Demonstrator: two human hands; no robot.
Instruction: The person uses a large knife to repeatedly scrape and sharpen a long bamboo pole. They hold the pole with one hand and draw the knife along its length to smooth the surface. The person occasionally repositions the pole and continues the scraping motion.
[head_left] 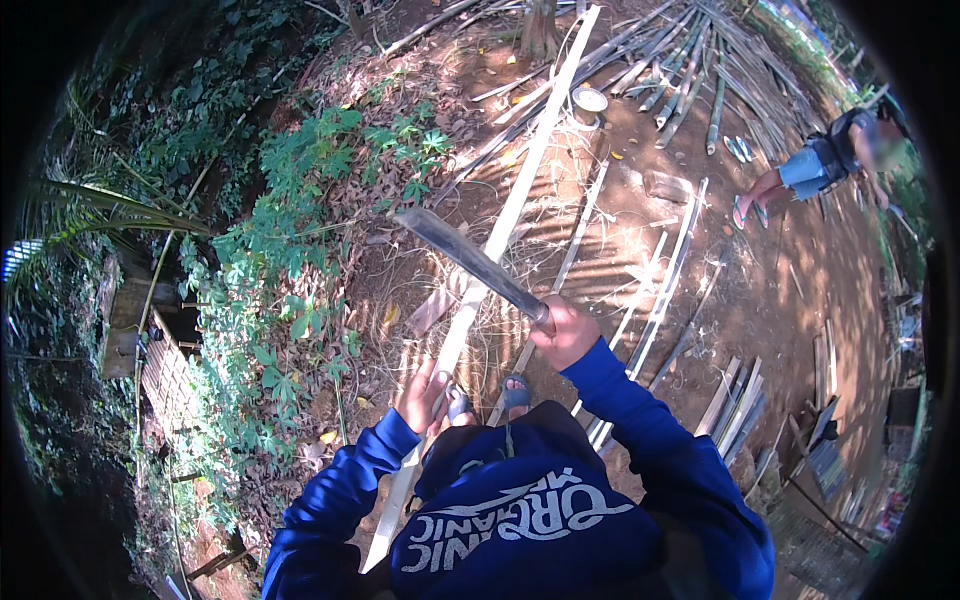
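My right hand [566,334] is wrapped round the handle of a machete [470,258]. Its dark, broad blade slants up and to the left, crossing over a long pale bamboo strip [530,175]. That strip runs from the far ground back past my left side. My left hand [422,398] grips its near part, in front of my left foot; the fingers are partly hidden against it. Between blade and strip, I cannot tell whether they touch.
More split bamboo strips [655,300] lie to the right. A heap of bamboo poles [690,75] spreads at the far right, near a round pale container [589,101]. Another person [815,165] stands at right. Green plants [270,250] border the left; cut strips [735,405] are stacked near right.
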